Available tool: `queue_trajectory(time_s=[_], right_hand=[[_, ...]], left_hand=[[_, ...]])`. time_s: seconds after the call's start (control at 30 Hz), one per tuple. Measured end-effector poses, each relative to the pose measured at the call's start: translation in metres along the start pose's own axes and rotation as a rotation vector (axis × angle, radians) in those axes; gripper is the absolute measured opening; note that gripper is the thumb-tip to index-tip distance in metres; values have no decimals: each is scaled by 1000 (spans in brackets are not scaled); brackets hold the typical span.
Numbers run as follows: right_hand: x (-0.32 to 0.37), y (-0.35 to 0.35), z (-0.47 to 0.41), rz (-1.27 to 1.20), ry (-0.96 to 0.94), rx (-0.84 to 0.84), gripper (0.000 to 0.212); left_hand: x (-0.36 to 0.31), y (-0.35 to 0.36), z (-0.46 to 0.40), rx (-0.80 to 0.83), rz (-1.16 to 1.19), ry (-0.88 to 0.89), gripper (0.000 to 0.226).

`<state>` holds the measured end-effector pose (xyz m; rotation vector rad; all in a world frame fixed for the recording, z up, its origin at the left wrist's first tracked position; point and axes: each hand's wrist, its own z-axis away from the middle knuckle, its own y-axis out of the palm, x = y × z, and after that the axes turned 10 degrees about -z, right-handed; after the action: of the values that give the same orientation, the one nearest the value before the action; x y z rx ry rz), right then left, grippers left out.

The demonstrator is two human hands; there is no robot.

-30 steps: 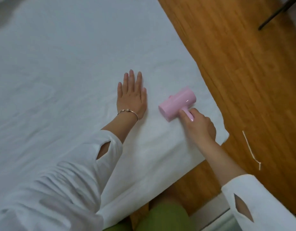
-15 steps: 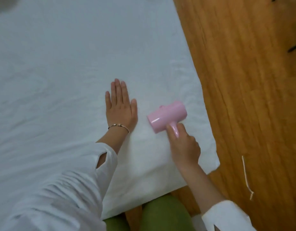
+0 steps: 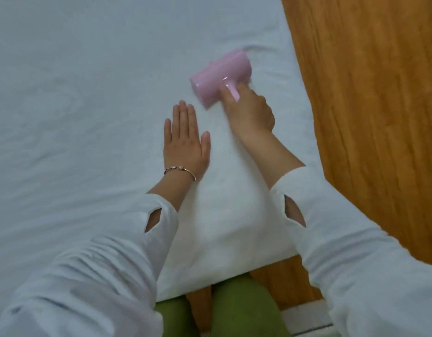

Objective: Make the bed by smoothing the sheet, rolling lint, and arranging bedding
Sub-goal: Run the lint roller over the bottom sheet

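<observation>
Right hand (image 3: 250,113) gripping pink lint roller (image 3: 221,80), wooden floor (image 3: 370,117) beside sheet (image 3: 88,93)

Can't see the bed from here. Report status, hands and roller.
Left hand flat on sheet. Right hand grips pink lint roller, drum on sheet. Nothing in the way.

Pink lint roller (image 3: 219,79) lying barrel-down on the sheet, white sheet (image 3: 88,93) spread flat, faintly wrinkled

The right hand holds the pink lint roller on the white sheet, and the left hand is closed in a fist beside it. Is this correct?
Not quite. In the head view the left hand lies flat with straight fingers, not in a fist. The right hand does hold the lint roller on the sheet.
</observation>
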<state>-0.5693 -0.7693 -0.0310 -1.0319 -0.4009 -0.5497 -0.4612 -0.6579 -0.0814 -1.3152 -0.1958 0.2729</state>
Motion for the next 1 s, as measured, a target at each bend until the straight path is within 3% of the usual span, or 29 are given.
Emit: queue_trajectory(time_s=[0.2,0.37,0.5,0.6,0.73,1.0], right_hand=[[-125,-23,139,51,201,28,45],[-177,-39,229,-12,359,9,46],[-169,-37,225,98,402,42,48],[-148,-30,190,126,334,39,56],[-120,-24,156,26,217,40,47],[-213,-41,241,23,267,34,45]], left_hand=[[0,6,51,81,37,51,60],[-1,9,104,222,-29,310,59],[0,12,116,256,-54,461,58],[0,15,114,249,-62,466,61],[-2,20,116,203,-105,443,66],[0,14,128,238,-159,433,98]])
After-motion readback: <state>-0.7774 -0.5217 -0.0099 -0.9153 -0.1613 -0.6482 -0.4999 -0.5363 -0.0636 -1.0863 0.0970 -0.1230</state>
